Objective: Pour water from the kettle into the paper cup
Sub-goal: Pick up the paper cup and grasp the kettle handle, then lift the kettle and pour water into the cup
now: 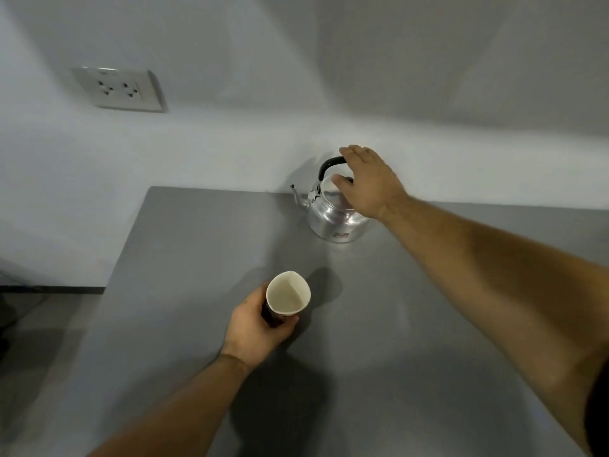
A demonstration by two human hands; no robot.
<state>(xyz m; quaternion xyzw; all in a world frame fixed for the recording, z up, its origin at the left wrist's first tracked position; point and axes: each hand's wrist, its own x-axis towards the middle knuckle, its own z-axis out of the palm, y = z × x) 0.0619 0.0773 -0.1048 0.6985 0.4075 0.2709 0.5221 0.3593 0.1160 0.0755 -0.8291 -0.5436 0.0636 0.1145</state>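
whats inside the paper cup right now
The paper cup, held in the left hand, shows only a bare pale inner wall and no water that I can make out. Its very bottom is hidden by the tilt.

The small label low on the kettle [341, 235] is too blurred to read.

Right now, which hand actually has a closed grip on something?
The left hand, wrapped around the paper cup. The right hand is spread open at the kettle handle, not yet closed on it.

Left hand [255, 331] curled closed; right hand [365, 183] outstretched (fingers spread, loose).
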